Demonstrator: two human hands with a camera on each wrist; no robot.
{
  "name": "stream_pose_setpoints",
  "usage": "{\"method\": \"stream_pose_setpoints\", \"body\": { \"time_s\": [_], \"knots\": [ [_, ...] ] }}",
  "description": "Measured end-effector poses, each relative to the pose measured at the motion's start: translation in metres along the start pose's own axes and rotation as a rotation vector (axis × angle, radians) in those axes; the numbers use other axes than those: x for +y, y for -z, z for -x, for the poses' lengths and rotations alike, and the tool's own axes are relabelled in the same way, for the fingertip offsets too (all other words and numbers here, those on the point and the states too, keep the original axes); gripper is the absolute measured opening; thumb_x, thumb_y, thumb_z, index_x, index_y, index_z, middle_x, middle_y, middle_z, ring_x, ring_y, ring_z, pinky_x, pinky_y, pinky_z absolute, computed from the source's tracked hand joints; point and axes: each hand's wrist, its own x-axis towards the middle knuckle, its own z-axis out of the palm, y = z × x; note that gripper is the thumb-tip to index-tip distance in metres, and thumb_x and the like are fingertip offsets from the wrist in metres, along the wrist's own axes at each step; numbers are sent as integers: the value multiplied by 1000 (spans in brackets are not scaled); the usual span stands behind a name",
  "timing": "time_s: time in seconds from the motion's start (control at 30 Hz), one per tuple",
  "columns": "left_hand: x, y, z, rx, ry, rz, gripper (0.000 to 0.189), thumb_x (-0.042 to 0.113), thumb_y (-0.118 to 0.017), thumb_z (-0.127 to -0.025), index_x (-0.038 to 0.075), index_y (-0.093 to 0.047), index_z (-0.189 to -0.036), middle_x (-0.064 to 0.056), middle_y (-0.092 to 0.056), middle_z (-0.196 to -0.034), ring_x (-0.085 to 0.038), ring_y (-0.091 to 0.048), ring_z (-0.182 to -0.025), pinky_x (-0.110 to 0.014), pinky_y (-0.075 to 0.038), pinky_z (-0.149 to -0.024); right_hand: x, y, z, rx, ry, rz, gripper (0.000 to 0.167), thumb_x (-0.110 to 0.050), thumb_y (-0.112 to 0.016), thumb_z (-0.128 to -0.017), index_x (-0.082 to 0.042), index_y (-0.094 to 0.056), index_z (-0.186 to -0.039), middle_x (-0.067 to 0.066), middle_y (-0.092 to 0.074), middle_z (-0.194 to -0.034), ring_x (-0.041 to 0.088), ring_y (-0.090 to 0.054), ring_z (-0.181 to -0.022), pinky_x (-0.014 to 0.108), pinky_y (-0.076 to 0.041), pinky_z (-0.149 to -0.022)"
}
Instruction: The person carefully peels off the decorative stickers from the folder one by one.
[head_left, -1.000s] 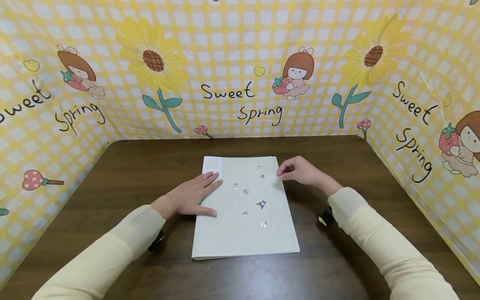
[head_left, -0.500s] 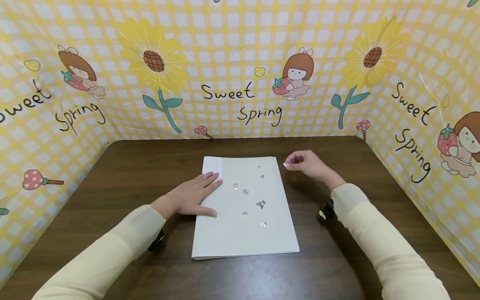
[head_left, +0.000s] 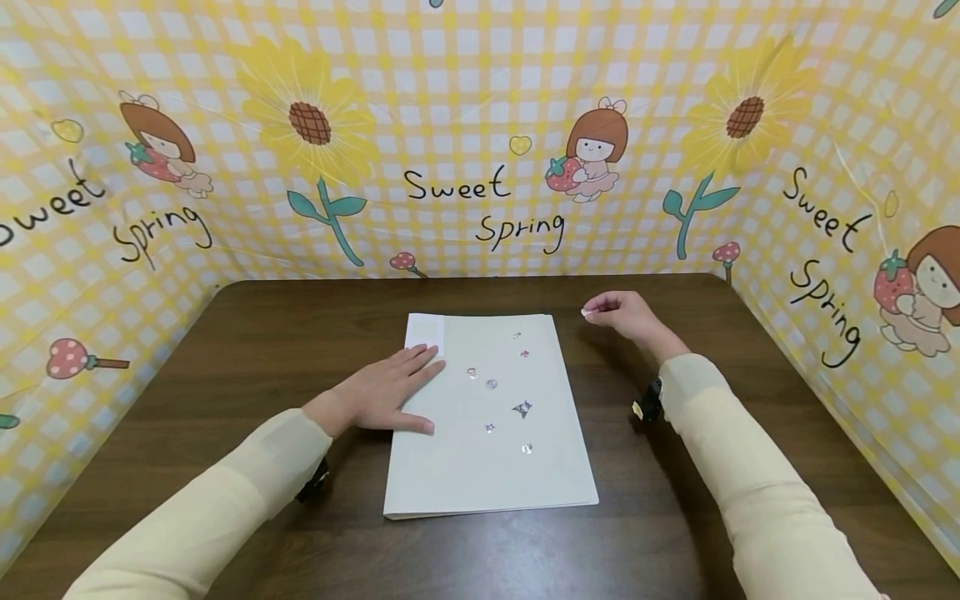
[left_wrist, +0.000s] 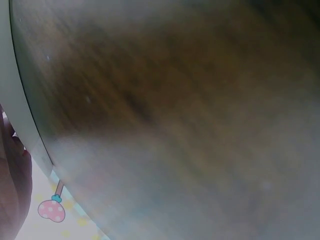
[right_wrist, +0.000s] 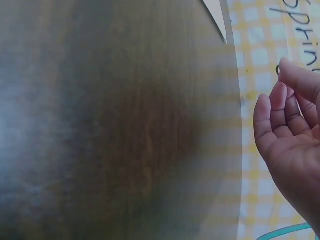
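- One small white piece (head_left: 587,312), head view: pinched in the right hand (head_left: 628,318), just off the far right corner of a white folder (head_left: 487,485), toward the tabletop's (head_left: 315,550) far edge. Possibly a sticker; too small to confirm.
- Handling, as judged: piece very light, thin, easily creased or dropped — best pinched by its rim. Folder appears stiff, smooth and light; sound hold along the left edge, apparently its spine.
- Folder lies mid-tabletop, well apart from the left and right edges. Seven small shiny stickers (head_left: 522,408) sit scattered on its cover, none touching; a pale label (head_left: 425,327) occupies its far left corner.
- Left hand (head_left: 382,387): flat, fingers extended, thumb apart, resting across the folder's left edge; gripping nothing.
- Left wrist view: folder edge and part of the left hand at the side; finger spread cannot be told here. Tabletop blurred.
- Right wrist view: fingertips drawn close, remaining fingers bent — narrow grip. Held piece cannot be made out; one folder corner shows.
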Motion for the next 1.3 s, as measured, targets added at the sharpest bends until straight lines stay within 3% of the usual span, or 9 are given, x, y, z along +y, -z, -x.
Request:
{"method": "stream_pose_setpoints", "body": {
  "time_s": [0.3,0.7,1.1,1.3],
  "knots": [
    [-1,0,0,1,-3,1,107,85,-35,-81,11,-17,-157,-13,-11,-161,-28,-7,-147,-43,-14,-115,17,11,-18,31,-47,0,29,-13,-68,-93,6,-62,-113,8,-61,-97,22,-55,-90,38,-46,-86],
    [-1,-2,-1,6,-8,8,107,84,-35,-81,11,-17,-157,-13,-11,-161,-28,-7,-147,-43,-15,-115,32,22,-24,66,-84,35,26,-10,-68,-92,7,-62,-111,3,-62,-90,19,-54,-86,28,-45,-76],
    [-1,-1,-1,24,-2,12,105,83,-41,-81,12,-21,-156,-13,-13,-161,-29,-9,-147,-45,-19,-114,33,16,-23,49,-108,65,21,-8,-63,-94,6,-61,-110,13,-60,-100,25,-53,-92,36,-43,-84],
    [-1,0,-3,25,-6,13,106,84,-39,-80,12,-20,-156,-13,-13,-161,-29,-9,-147,-44,-19,-114,30,17,-22,56,-91,137,20,-8,-64,-94,5,-63,-108,12,-58,-97,25,-50,-89,35,-42,-80]
  ]
}}
